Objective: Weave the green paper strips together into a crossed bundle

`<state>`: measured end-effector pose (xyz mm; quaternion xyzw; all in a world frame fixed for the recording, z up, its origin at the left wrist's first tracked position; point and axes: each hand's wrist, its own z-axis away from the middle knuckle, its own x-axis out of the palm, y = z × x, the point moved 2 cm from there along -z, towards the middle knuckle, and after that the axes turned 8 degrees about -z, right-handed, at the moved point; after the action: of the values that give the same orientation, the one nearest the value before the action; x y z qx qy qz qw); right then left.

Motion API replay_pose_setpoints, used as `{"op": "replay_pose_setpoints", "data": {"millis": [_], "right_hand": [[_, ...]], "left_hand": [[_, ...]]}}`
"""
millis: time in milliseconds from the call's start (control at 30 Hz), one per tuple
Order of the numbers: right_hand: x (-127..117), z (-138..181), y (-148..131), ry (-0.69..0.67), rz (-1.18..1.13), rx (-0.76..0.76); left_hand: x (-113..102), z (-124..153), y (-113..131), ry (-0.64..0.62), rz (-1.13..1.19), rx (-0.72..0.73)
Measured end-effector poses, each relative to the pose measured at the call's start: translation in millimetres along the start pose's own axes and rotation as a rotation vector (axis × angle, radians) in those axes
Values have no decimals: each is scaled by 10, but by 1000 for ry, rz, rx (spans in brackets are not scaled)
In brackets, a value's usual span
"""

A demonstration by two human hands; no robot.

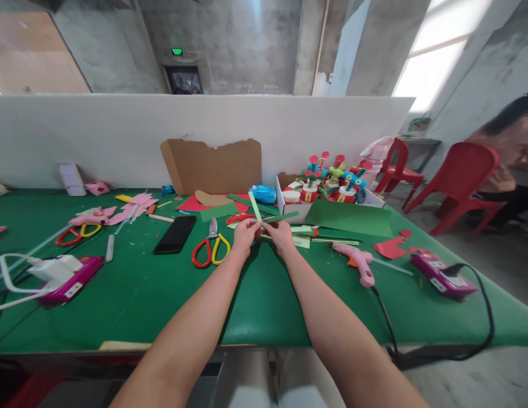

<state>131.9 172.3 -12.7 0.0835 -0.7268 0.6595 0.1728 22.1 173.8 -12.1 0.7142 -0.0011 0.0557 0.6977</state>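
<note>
My left hand [245, 233] and my right hand [282, 233] meet over the middle of the green table [255, 306], fingers pinched together. Between them they hold crossed paper strips: a light green strip [254, 205] rising to the upper left and a dark green strip [282, 216] running out to the right. Red-and-yellow scissors [210, 248] lie just left of my left hand. A pink glue gun [358, 262] lies to the right of my right hand.
A black phone [175, 234], other scissors [77, 232], pink paper cut-outs [119, 211], power strips [443, 275] with cables and a white box of colourful craft figures [329, 184] sit around. Cardboard [212, 164] leans on the white partition. A person sits by red chairs [459, 184] at right.
</note>
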Motion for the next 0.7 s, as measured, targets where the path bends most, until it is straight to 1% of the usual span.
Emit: {"op": "replay_pose_setpoints", "data": {"millis": [100, 233, 367, 567, 700], "right_hand": [[6, -9, 6, 6, 0, 7], [2, -20, -5, 12, -5, -39], [0, -28, -3, 19, -14, -53], [-20, -58, 47, 16, 11, -41], [-43, -69, 36, 16, 2, -6]], "left_hand": [[-6, -9, -1, 16, -21, 12], [7, -10, 8, 20, -33, 46], [23, 0, 20, 13, -23, 46], [28, -2, 8, -20, -29, 31], [17, -19, -12, -7, -1, 38]]}}
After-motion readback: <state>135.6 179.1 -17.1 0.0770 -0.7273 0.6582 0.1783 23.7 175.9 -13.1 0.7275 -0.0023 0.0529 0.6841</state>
